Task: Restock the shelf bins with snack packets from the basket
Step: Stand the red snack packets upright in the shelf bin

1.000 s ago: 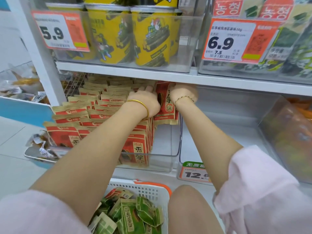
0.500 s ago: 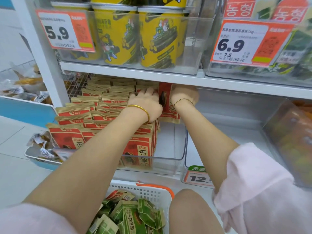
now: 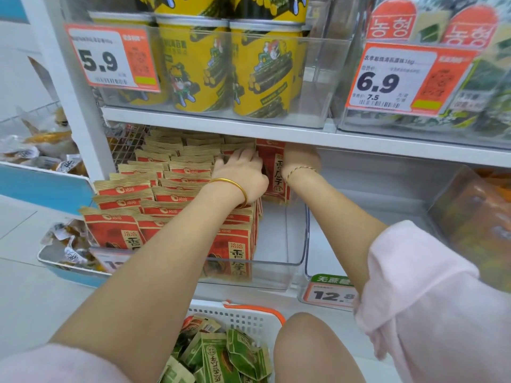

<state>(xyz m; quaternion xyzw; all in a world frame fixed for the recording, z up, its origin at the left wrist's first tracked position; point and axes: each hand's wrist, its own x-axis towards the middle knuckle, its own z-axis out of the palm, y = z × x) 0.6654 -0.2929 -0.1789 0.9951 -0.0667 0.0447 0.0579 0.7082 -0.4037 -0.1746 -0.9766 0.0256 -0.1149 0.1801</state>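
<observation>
Red packet (image 3: 272,172) stands upright at the back of the clear bin (image 3: 276,265), long axis vertical, sandwiched between your hands.

Left hand (image 3: 240,175): fingers extended, flat on the packed rows (image 3: 166,189); the packet lies just right of it.

Right hand (image 3: 301,160): touches the packet's right edge. Fingers are hidden under the shelf (image 3: 359,140), so the grip cannot be told.

Judgement: seating goes down and left, against the rows.

Basket (image 3: 249,317) of green packets (image 3: 218,357) sits below.
</observation>
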